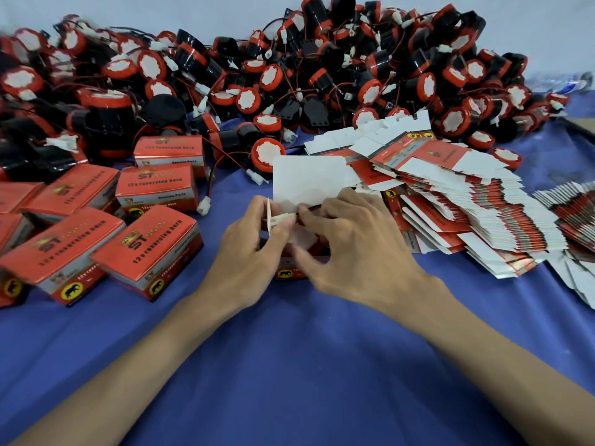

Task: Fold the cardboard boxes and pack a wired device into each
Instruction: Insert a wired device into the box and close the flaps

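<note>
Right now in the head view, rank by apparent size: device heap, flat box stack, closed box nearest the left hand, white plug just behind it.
1. device heap
2. flat box stack
3. closed box
4. white plug
The closed box lies nearer the camera, yet the order holds.

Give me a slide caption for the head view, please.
Left hand and right hand pinch a white plug over an open box between closed boxes and flat cartons.

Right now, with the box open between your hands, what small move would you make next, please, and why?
Probably fold the raised white lid down and tuck it in. The box stands open, a device seems seated inside under the right hand, and the left hand pinches a side flap upright, so closing looks like what remains.
</note>
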